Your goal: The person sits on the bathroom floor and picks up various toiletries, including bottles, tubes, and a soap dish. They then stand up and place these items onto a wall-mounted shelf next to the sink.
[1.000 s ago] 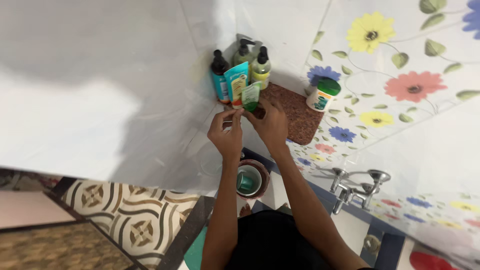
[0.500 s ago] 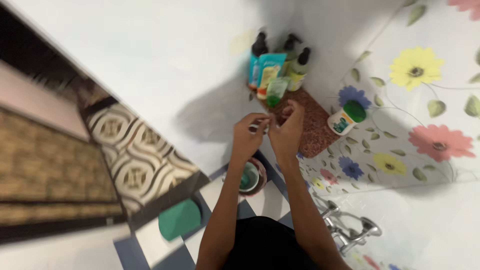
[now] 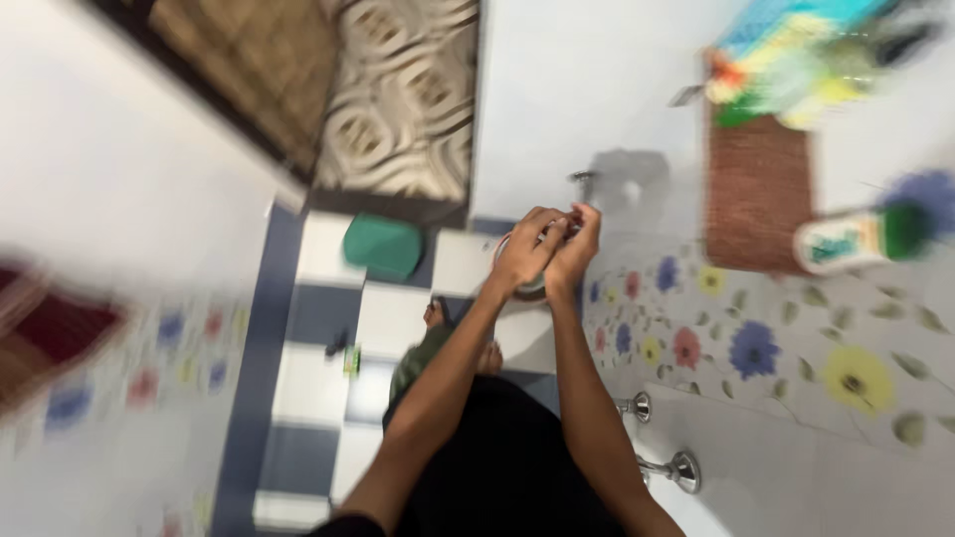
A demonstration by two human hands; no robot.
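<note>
Far left, the wall is a smear of faint flower tiles, too blurred to read. Moving in, the checkered floor (image 3: 318,318) of white and dark blue squares shows, with a green mat (image 3: 384,246) lying on it near the dark patterned door panel (image 3: 398,109) above. Now the centre: both arms reach up from the bottom edge and the hands meet. The left hand (image 3: 525,251) is curled, fingers bent in toward the right hand (image 3: 574,249), which presses against it with fingers pointing up; the fingertips pinch together at something small between them, but it is too blurred to say what it is, or whether either hand truly has a grip on it. Directly beneath the hands sits a round bucket (image 3: 517,288), mostly hidden by them, standing on the floor. Just right of the arms, two metal taps (image 3: 662,438) stick out of the flowered wall. Further right, the brown corner shelf (image 3: 756,194) carries a blurred cluster of bottles and tubes (image 3: 806,60) at its far edge, and a white jar with a green lid (image 3: 860,237) rests at its near right corner, well apart from the hands.
</note>
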